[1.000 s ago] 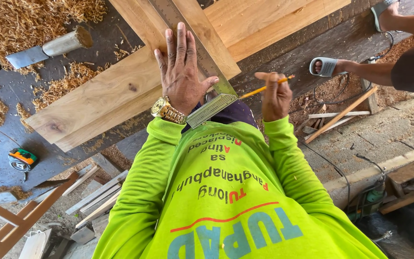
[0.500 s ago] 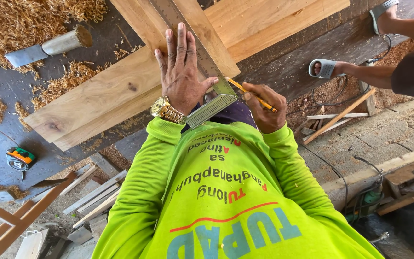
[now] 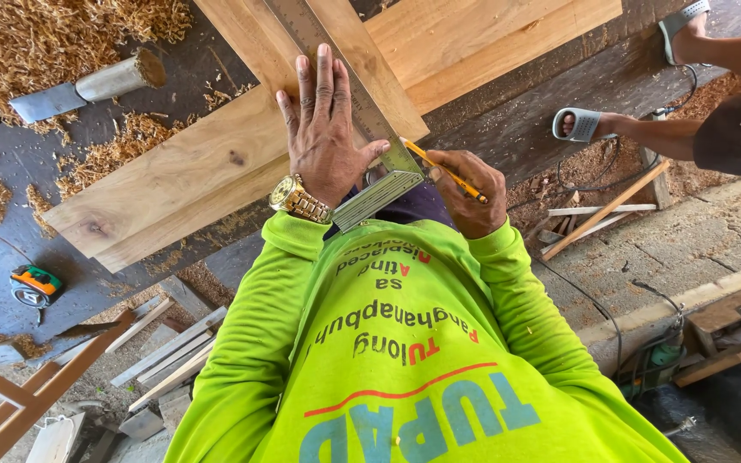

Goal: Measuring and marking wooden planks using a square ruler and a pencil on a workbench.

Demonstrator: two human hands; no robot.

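Note:
My left hand (image 3: 326,129), with a gold wristwatch (image 3: 298,200) on the wrist, lies flat with fingers spread on a metal try square (image 3: 370,137) that rests across a light wooden plank (image 3: 216,163). My right hand (image 3: 471,190) grips a yellow pencil (image 3: 439,168), whose tip touches the plank's near edge beside the square's blade. A second plank (image 3: 482,34) crosses the first at an angle. I wear a bright yellow-green long-sleeved shirt (image 3: 405,343).
Another person's legs in grey sandals (image 3: 578,124) stand at the upper right. A chisel-like tool (image 3: 87,86) lies among wood shavings (image 3: 36,34) at the upper left. A tape measure (image 3: 34,283) sits at the left. Wood offcuts (image 3: 165,347) and cables lie below.
My right hand came down from a raised position and brought the pencil tip to the plank edge beside the square. My left hand has stayed flat on the square.

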